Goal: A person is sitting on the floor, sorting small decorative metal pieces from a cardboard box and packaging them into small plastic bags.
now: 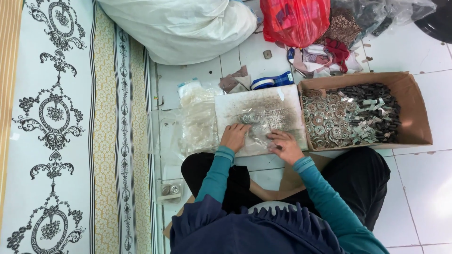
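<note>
The white tiled floor (pixel 414 188) carries a flat grey board (pixel 263 106) in front of a seated person. The left hand (pixel 234 136) lies flat on clear plastic bags (pixel 197 120) at the board's near edge, fingers loose, gripping nothing. The right hand (pixel 284 146) rests on the board and pinches a small dark piece (pixel 278 147). Just beside, a cardboard box (pixel 414 108) holds round metal pieces (pixel 329 120).

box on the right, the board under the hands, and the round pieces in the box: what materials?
Box: brown corrugated cardboard, matte, flaps folded open. Board: rigid whitish slab, scuffed and speckled grey; probably painted wood or plastic, unclear. Round pieces: silvery with a dull shine, likely metal or metallised plastic. Both hands rest on the board.
</note>
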